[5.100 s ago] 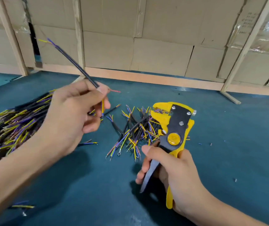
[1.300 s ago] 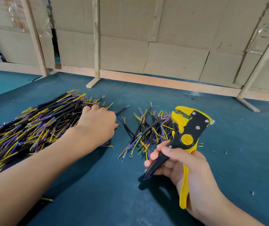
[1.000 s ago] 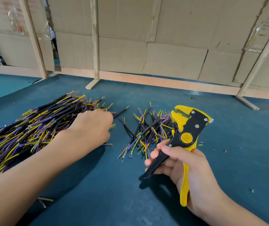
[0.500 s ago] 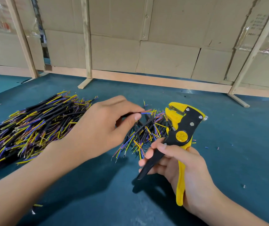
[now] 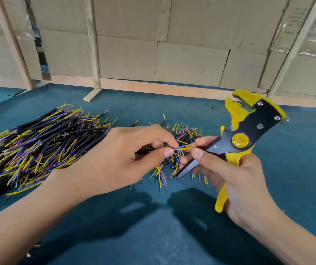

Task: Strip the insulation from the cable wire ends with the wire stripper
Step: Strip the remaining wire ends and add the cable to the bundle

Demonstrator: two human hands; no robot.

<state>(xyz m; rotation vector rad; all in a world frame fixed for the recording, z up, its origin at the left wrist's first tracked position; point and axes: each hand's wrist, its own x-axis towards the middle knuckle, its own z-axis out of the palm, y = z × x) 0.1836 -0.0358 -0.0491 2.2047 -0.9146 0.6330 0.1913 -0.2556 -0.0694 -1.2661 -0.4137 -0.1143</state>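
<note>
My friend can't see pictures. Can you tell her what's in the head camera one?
Two bare hands meet over a blue-green table: the left hand pinches a thin cable with yellow and blue wire ends, and the right hand touches its tip while holding a yellow-and-black wire stripper. Piles of similar cables lie behind.

The wire stripper (image 5: 245,142) at right pairs glossy yellow plastic with matt black metal plates and bright rivets. The table (image 5: 296,169) wears a matt teal, cloth-like covering. The cable pile (image 5: 38,146) at left shows smooth black sheathing with yellow and purple plastic-coated cores; behind stand bare wooden posts (image 5: 93,44) and dull brown cardboard (image 5: 191,64).
</note>
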